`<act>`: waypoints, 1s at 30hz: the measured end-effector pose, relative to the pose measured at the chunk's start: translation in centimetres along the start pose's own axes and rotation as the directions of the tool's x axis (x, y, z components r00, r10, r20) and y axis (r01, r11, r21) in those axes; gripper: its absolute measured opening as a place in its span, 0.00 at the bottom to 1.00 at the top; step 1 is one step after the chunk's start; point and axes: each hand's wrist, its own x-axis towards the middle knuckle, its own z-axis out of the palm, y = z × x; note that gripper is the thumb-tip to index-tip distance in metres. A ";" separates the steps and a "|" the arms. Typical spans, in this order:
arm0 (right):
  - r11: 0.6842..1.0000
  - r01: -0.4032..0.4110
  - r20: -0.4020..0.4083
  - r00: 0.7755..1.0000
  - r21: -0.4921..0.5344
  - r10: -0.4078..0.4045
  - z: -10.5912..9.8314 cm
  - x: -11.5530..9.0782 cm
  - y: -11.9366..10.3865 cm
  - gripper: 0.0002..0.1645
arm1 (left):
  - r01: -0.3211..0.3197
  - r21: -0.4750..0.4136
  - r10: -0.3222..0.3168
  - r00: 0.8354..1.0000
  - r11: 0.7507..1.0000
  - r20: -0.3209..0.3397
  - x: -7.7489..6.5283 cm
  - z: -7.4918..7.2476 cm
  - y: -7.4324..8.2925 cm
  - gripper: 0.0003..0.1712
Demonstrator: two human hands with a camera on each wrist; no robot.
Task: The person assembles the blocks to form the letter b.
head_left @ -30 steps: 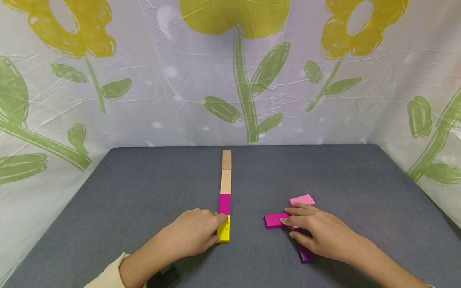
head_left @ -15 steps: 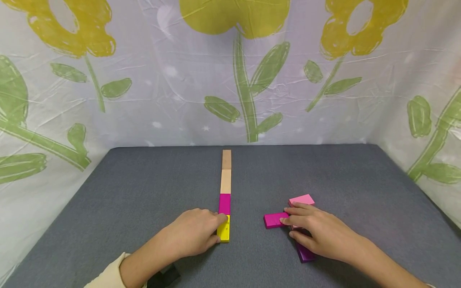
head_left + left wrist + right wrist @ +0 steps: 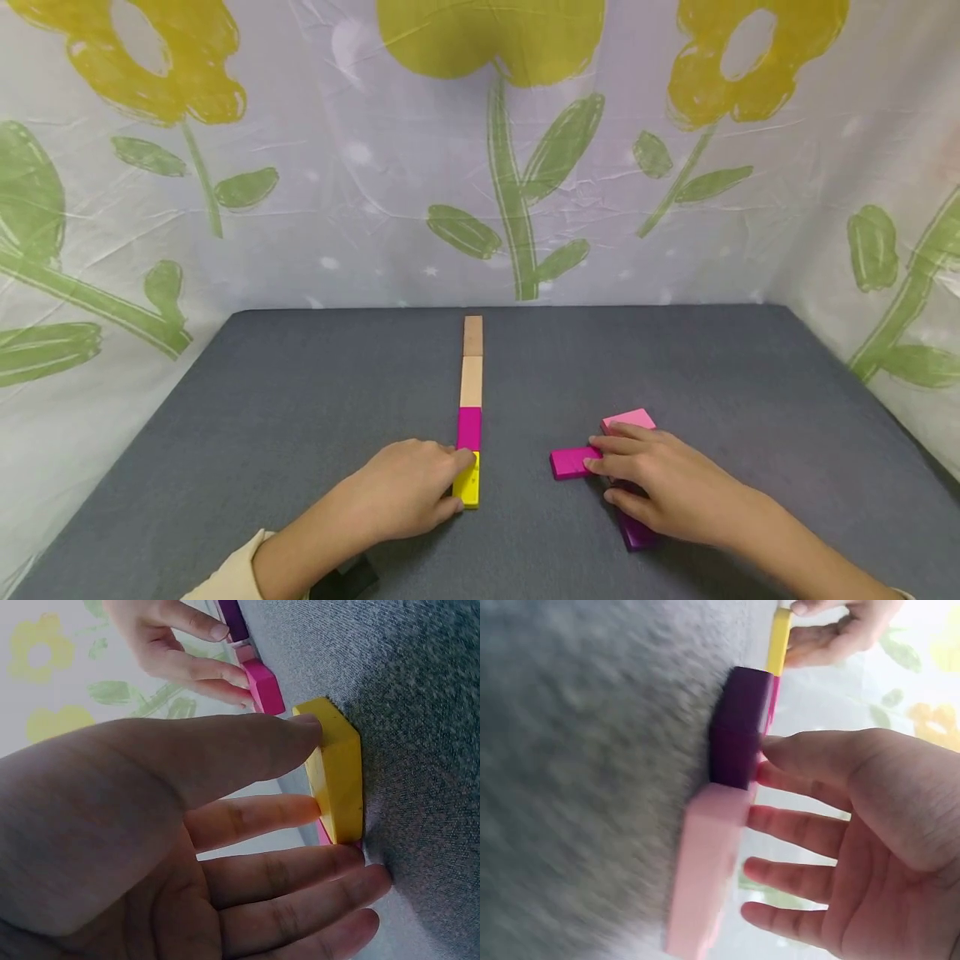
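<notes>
In the head view, a row of rectangular blocks runs away from me: a yellow block (image 3: 468,490) nearest, then a magenta block (image 3: 469,428), a pale wooden block (image 3: 471,381) and a browner one (image 3: 473,335). My left hand (image 3: 408,489) holds the yellow block between thumb and fingers, flat on the table. To the right, my right hand (image 3: 667,483) lies over a loose group with its fingers spread and extended. That group has a pink block (image 3: 628,418), another magenta block (image 3: 570,462) and a purple block (image 3: 636,532). Its middle is partly hidden by the fingers.
The dark grey table (image 3: 315,375) extends around both groups. Behind it and at the sides hangs a pale cloth (image 3: 360,217) printed with yellow flowers and green leaves. A small black object (image 3: 347,579) is partly visible beneath the left forearm.
The head view has shifted very slightly, so everything sits a little lower. Both hands remain at the same blocks, and the blocks have not visibly moved.
</notes>
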 end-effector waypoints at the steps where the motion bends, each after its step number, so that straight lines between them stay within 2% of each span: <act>1: 1.000 0.017 0.010 1.000 -0.004 -0.017 -0.2 0.2 0.1 0.20 | 0.000 -0.003 -0.001 1.000 1.000 -0.003 0.0 0.0 0.0 0.14; 6: 0.998 0.062 0.077 0.995 0.013 -0.063 -1.3 1.3 0.4 0.15 | -0.001 -0.007 0.000 1.000 1.000 -0.024 -0.1 0.1 -0.1 0.13; 10: 0.998 0.067 0.134 0.989 0.017 -0.069 -1.9 2.5 0.3 0.07 | 0.007 -0.001 -0.007 1.000 1.000 -0.028 0.0 0.1 -0.1 0.13; 12: 0.997 0.070 0.160 0.985 0.007 -0.071 -2.1 3.2 0.2 0.08 | 0.012 0.002 -0.012 0.999 1.000 -0.036 -0.1 0.1 0.0 0.14; 15: 0.998 0.066 0.188 0.980 -0.001 -0.065 -2.2 4.3 0.0 0.16 | 0.019 0.007 -0.018 0.999 1.000 -0.041 -0.1 0.0 -0.1 0.16; 19: 0.999 0.049 0.225 0.973 -0.006 -0.046 -2.1 5.4 -0.2 0.21 | 0.016 -0.003 -0.017 1.000 1.000 -0.017 -0.2 -0.3 -0.3 0.19; 25: 0.999 0.041 0.281 0.959 -0.028 -0.032 -1.6 6.7 -0.2 0.20 | 0.020 -0.051 -0.020 1.000 0.998 0.012 -0.3 -0.6 -0.8 0.24; 30: 1.000 0.027 0.301 0.953 -0.015 -0.021 -1.6 7.5 0.1 0.18 | 0.055 -0.074 -0.053 0.998 0.996 0.020 0.0 -0.6 -1.0 0.29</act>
